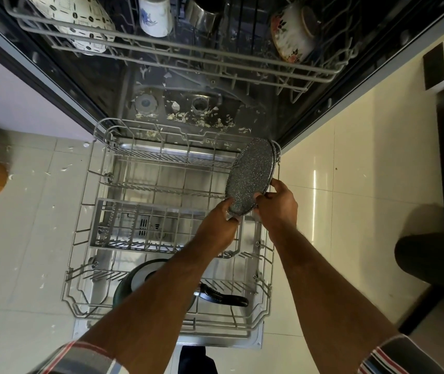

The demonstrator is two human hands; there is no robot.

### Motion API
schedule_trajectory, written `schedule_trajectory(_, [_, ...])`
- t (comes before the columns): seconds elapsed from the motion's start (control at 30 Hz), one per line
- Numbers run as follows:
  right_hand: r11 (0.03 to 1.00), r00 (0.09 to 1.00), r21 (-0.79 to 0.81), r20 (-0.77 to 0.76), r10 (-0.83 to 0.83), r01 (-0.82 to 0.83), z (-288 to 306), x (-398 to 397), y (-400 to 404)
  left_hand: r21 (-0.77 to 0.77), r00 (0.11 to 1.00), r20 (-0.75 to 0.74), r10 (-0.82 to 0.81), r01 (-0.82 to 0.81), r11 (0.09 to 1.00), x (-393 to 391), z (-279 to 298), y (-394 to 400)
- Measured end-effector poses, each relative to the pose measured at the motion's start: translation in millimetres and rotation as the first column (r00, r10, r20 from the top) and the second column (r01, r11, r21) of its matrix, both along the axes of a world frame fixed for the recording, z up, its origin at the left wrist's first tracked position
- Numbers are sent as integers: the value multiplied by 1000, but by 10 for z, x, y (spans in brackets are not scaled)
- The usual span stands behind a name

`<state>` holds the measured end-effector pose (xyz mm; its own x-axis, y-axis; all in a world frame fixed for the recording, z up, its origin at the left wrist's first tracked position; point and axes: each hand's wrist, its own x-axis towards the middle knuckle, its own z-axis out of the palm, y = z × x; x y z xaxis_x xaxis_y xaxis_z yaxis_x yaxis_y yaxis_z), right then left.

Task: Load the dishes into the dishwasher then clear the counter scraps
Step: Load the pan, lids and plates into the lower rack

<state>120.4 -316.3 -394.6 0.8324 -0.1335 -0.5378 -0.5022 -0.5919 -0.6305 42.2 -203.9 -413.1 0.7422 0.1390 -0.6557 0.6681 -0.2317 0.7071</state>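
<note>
Left hand (219,215) and right hand (277,205) both grasping a speckled plate (251,175) on edge, lower rack (102,163) right side, pan (134,282) nearer, scraps (188,117) beyond.

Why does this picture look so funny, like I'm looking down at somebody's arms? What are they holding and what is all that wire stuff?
The camera sits on a person's head and looks down, so you see their own two arms. The left hand and right hand both grip a speckled grey plate, standing it on edge at the right side of the lower rack, a wire basket pulled out of an open dishwasher. Nearer the person, a dark pan already lies in that rack. Higher up, the upper rack holds a white mug and a flowered bowl. Little white scraps are scattered inside the machine and on the floor.
</note>
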Motion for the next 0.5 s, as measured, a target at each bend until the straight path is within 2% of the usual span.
schedule_trajectory(0.2, [999,999,-4,-21,45,-45,124,8,14,111,998,38,-46,42,993,-9,189,56])
schedule_trajectory(0.33, [996,997,-39,18,76,-76,269,-17,48,186,993,88,-76,59,981,5,273,134])
schedule_trajectory(0.43, [965,967,-170,120,223,-201,367,-119,112,290,987,75,-144,116,950,-14,295,233])
schedule_trajectory(0.5, [883,899,-315,154,410,-348,425,-236,187,372,975,70,-212,171,912,-70,338,323])
